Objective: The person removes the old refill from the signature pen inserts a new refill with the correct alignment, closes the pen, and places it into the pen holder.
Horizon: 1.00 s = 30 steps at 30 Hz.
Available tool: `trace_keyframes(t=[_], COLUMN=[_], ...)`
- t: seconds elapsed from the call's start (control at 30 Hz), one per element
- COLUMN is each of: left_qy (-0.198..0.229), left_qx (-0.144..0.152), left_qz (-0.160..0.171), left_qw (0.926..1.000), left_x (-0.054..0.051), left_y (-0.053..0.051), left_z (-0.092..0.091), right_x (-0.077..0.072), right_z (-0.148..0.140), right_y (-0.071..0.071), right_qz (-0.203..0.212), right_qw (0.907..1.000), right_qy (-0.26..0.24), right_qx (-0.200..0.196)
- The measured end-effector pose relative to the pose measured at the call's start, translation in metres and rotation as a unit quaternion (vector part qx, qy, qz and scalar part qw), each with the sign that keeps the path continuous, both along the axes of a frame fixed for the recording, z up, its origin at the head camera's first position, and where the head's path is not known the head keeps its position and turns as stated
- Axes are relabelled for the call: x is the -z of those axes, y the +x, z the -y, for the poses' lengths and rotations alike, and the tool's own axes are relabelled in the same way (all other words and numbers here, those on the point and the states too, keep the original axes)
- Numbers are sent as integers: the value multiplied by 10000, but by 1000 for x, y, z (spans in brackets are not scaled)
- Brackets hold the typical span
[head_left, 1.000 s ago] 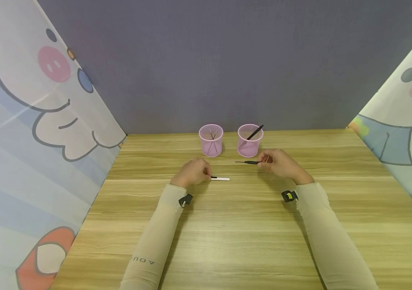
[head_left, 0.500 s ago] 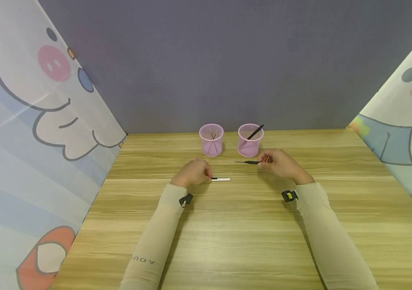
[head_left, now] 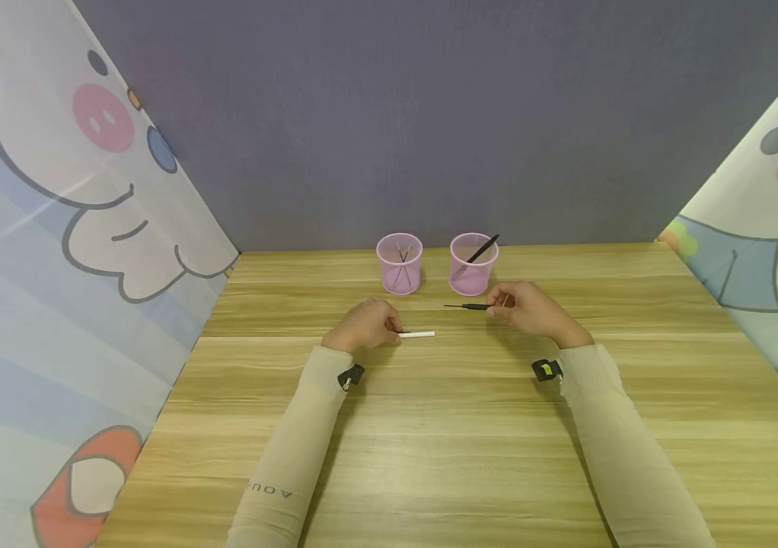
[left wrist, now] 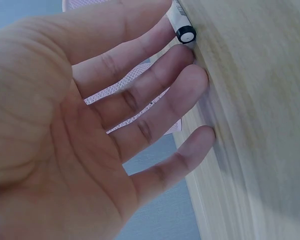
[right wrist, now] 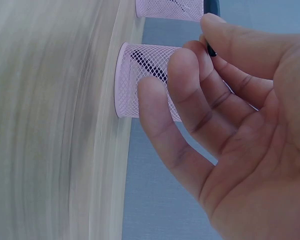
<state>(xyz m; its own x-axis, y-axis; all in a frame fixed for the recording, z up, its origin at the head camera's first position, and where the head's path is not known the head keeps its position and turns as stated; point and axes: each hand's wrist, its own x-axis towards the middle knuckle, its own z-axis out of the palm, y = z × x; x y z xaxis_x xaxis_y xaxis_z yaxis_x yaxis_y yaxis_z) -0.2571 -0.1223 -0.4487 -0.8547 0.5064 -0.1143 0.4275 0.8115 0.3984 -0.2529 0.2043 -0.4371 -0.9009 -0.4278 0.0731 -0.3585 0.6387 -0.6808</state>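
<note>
In the head view my left hand (head_left: 364, 324) pinches a white marker (head_left: 417, 334) at its black end. The marker points right, low over the table. The left wrist view shows the black end of the marker (left wrist: 186, 34) by the thumb and index finger, the other fingers spread near the tabletop. My right hand (head_left: 531, 308) pinches a small black screwdriver-like tool (head_left: 475, 307), its thin shaft pointing left. Seen from the right wrist, the black handle (right wrist: 211, 9) sits between thumb and fingers, the others loosely bent. Its tip is too small to identify.
Two pink mesh cups stand at the back. The left cup (head_left: 400, 283) has thin, dark-handled tools crossed inside; the right cup (head_left: 469, 283) contains a slanting black pen-like item (head_left: 483, 250). A grey panel (head_left: 389, 122) rises behind the wooden table (head_left: 444, 441).
The marker in my left hand has risen very slightly and turned a little at its free end. My right hand and the black tool stay put.
</note>
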Motion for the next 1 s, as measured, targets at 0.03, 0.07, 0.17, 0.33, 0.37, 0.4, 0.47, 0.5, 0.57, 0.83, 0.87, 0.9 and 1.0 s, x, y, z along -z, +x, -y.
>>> trace_keyframes(t=[0.03, 0.07, 0.17, 0.33, 0.37, 0.4, 0.47, 0.5, 0.57, 0.83, 0.87, 0.9, 1.0], left_qy=[23, 40, 91, 197, 223, 249, 325, 370, 463, 957, 964, 972, 1040], left_qx=[-4, -6, 2, -53, -81, -110, -171, -210, -256, -309, -296, -285, -241], left_qz=[10, 20, 38, 12, -14, -58, -189, -261, -436, -842, -894, -940, -1051], left_qw=[10000, 10000, 10000, 9998, 9997, 9996, 9991, 9988, 9976, 9914, 9909, 9904, 9887], left_x=[0, 0, -1, -2, -2, -2, -2, -2, -2, -6, -6, -6, -7], left_y=[0, 0, 0, 0, 0, 0, -1, -1, -2, -3, -4, -4, -4], left_z=[0, 0, 1, 0, 0, 0, -1, -2, -3, -5, -6, -6, -8], right_x=[0, 0, -1, -2, -2, -2, -2, -2, -2, -1, -1, 0, 1], right_z=[0, 0, 1, 1, 1, 1, 1, 1, 1, 3, 3, 4, 5], right_y=[0, 0, 1, 1, 1, 1, 1, 1, 2, 2, 2, 2, 1], right_qz=[-6, -13, -15, 8, 11, 14, 18, 16, 1, -17, -18, -15, -46], right_qw=[10000, 10000, 10000, 10000, 10000, 10000, 10000, 10000, 10000, 10000, 10000, 10000, 10000], right_qy=[2, 3, 1, -19, -22, -24, -28, -19, -1, 19, 13, 9, 0], right_qx=[4, 6, 6, -10, -11, -11, -11, -13, -14, -14, -22, -28, -53])
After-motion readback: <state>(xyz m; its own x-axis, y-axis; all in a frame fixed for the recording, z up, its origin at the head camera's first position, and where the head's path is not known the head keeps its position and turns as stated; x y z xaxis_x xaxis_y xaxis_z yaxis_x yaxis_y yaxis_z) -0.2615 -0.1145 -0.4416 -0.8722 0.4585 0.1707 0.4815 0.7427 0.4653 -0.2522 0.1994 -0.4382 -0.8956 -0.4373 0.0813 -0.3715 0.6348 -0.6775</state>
